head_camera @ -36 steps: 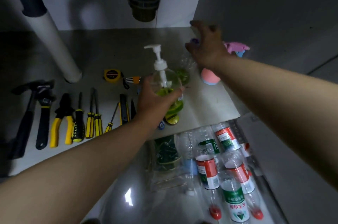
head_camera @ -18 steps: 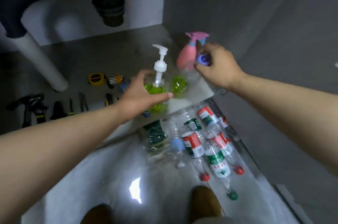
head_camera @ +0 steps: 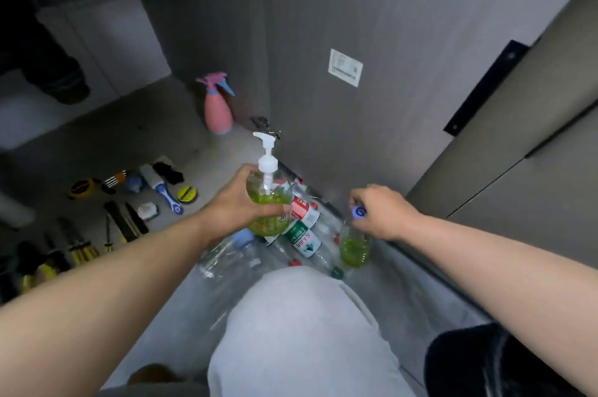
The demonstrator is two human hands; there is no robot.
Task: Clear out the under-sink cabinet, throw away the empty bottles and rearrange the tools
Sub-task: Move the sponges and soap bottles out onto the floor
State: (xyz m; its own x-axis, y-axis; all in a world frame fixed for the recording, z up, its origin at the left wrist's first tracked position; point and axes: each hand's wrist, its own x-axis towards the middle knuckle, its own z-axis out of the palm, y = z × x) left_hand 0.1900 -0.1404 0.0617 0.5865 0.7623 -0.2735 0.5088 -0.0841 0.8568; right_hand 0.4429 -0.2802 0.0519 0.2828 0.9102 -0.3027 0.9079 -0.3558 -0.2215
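Hands: two, the left hand (head_camera: 241,202) and the right hand (head_camera: 378,212), each closed on a bottle
Pump bottle (head_camera: 269,202) with green liquid: one
Small bottle (head_camera: 354,246) with green liquid and blue cap: one
Pink spray bottle (head_camera: 217,108): one, upright
Clear plastic bottles (head_camera: 302,234) lying on the floor: several, overlapping, exact count unclear; at least two with red labels and one with a green label
Tape measure (head_camera: 81,188): one
Round yellow-and-black tin (head_camera: 187,193): one
Blue-handled brush (head_camera: 163,189): one
Yellow-handled tools (head_camera: 82,251): several, blurred, count unclear
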